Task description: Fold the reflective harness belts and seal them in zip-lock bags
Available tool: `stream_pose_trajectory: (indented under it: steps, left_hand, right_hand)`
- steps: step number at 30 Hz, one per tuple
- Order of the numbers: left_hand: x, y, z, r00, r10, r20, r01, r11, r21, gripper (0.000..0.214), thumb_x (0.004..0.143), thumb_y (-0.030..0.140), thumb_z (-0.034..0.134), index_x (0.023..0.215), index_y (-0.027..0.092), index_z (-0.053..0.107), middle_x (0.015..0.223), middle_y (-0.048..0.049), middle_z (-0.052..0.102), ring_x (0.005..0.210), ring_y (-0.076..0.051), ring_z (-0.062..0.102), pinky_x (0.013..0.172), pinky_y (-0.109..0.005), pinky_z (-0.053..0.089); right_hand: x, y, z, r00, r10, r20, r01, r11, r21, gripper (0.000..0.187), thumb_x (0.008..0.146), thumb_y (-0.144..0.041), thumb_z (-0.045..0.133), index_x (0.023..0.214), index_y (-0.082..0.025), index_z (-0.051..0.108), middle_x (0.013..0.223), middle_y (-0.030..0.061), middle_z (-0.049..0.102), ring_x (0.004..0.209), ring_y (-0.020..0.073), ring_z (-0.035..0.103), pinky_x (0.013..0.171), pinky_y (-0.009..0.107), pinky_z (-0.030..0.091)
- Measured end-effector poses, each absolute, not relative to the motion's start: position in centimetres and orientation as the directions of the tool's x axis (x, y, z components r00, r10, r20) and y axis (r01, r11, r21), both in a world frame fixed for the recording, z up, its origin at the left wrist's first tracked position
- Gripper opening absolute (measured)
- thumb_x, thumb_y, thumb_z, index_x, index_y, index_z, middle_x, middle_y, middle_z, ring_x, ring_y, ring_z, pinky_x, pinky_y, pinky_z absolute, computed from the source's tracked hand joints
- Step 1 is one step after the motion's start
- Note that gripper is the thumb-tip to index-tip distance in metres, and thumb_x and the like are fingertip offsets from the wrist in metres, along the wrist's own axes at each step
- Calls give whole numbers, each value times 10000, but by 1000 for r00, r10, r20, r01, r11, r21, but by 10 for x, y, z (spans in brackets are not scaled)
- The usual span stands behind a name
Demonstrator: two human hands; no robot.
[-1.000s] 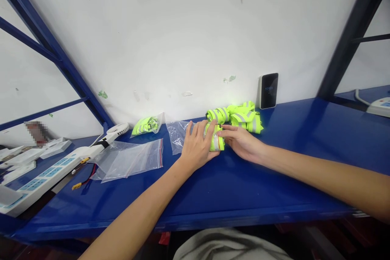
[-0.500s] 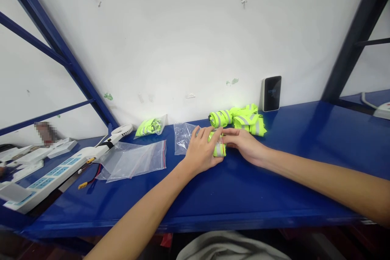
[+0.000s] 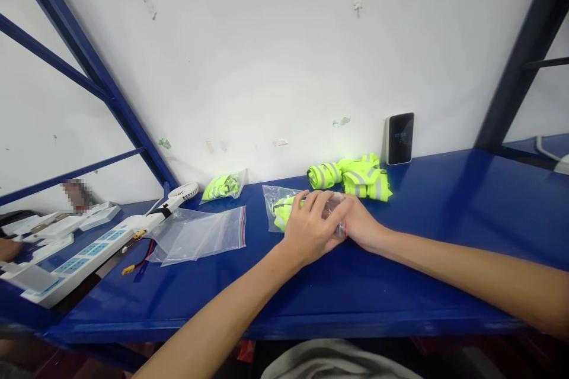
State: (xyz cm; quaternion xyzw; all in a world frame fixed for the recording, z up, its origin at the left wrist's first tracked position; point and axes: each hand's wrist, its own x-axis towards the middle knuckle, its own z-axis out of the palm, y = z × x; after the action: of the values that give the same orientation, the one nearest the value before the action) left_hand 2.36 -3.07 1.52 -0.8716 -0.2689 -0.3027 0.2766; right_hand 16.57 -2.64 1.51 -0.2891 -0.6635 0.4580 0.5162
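A clear zip bag [image 3: 278, 213] lies on the blue shelf [image 3: 400, 249] with a rolled neon-yellow reflective vest inside it. My left hand [image 3: 311, 231] rests over the bag, fingers curled on top. My right hand [image 3: 360, 222] meets it from the right, pinching the bag's open red-striped end. Behind them, a pile of rolled neon vests [image 3: 351, 174] sits near the wall. A filled bag with a vest [image 3: 222, 186] lies further left.
Empty zip bags [image 3: 200, 235] lie flat to the left, beside a white power strip [image 3: 80, 254], a small white fan [image 3: 182, 192] and a red wire. A black device [image 3: 400, 138] leans on the wall. Blue rack posts stand at both sides.
The rolled vest has gone from between my hands into the clear bag, moving leftward. My right hand has slid in to the bag's opening and my left hand has covered it.
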Motion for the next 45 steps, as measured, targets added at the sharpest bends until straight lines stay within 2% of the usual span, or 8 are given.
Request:
stream_pose_trajectory:
  steps: [10,17,22,26,29,33,38,45]
  left_hand:
    - [18,-27,15,632,242,736,586,-771,-250,636,823,296,588,1434,237,422,1147,-142,550,1058,-284,538,934,-452,405]
    - [-2,-5,16,721,149,676,460,-834,-306,502,875,345,560,1355,215,491,1027,-107,612,957,-240,582,855,-404,438]
    - [-11,-8,34,269,372,888,531,-827,186,573,828,347,666,1345,238,445,1062,-73,596,931,-193,576,868,-360,468]
    - [-10,-20,41,145,502,853,403,-817,412,831,751,531,706,1435,244,331,1268,-116,506,1053,-224,540,942,-398,458]
    - [-12,-18,39,185,452,873,424,-838,344,758,807,626,578,1417,223,379,1342,-143,476,1148,-266,507,1002,-452,415]
    - [-23,-6,38,178,485,856,478,-803,356,481,890,461,562,1290,198,523,1173,-109,619,1128,-237,551,1034,-436,379]
    - [-39,3,37,56,707,705,183,-701,689,328,831,428,652,1015,157,639,833,-52,680,822,-184,646,803,-304,483]
    - [-32,2,27,384,827,410,206,-510,835,475,916,528,432,807,119,647,770,-54,651,726,-169,566,716,-288,449]
  right_hand:
    - [183,-20,24,-595,650,473,103,645,-757,529,731,-33,436,1206,-183,614,1164,72,676,1143,249,599,1028,448,453]
    - [184,-28,26,-704,638,312,312,672,-671,317,962,-242,385,1158,-164,621,1161,110,671,1073,260,639,960,447,506]
    - [190,-32,30,-585,542,603,306,836,-455,478,937,-353,540,1389,-227,446,1456,124,458,1339,285,438,1112,492,362]
    - [187,-40,33,-449,500,741,260,866,-427,228,833,-310,689,1037,-225,637,1450,127,409,1219,284,540,1039,480,442]
    - [185,-41,35,-308,634,709,105,764,-637,142,828,-288,683,735,-203,617,1341,101,509,1110,258,610,960,440,502]
    - [190,-27,40,-155,875,459,-277,408,-870,184,752,-271,698,655,-188,566,1312,69,574,1080,286,636,846,415,563]
    - [194,-9,38,-261,954,150,-509,-4,-861,58,763,-179,587,806,-168,625,982,105,728,866,250,703,787,389,584]
    - [193,-2,28,-272,962,7,-504,-136,-853,35,795,-162,593,818,-178,574,943,105,726,883,218,707,789,340,585]
